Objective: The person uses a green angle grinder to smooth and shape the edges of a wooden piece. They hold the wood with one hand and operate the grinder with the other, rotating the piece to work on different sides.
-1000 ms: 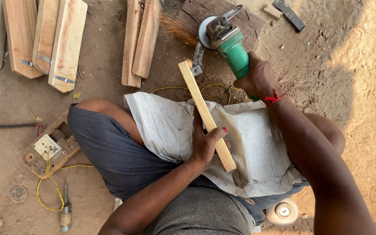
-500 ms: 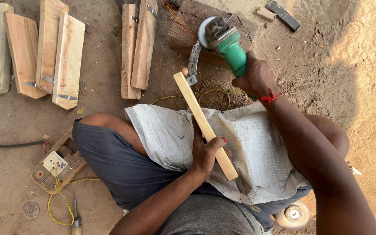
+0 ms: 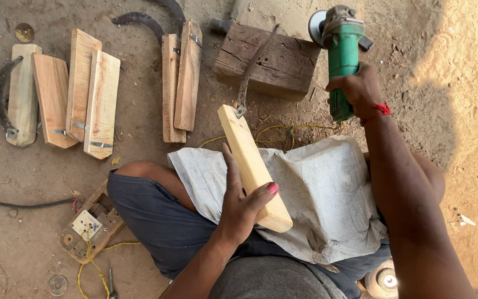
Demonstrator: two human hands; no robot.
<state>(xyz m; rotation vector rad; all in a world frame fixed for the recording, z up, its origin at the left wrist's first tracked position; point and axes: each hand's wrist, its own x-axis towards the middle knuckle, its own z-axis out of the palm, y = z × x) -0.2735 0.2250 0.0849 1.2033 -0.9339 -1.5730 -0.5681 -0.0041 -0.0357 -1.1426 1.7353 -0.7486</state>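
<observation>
Currently left hand (image 3: pixel 239 207) grips wooden handle (image 3: pixel 254 166); right hand (image 3: pixel 358 88) grips grinder (image 3: pixel 341 50). Risk: disc near lap cloth (image 3: pixel 316 194) could snag.

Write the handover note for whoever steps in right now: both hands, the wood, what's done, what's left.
Left hand: grip shut around the pale handle, a curved blade fixed at its far end, resting over the cloth on the lap.
Right hand: grip shut on the green grinder, raised clear of the wood, above the block.
Done: several handles lie on the ground at left.
Left: grinder not yet on this handle.
</observation>
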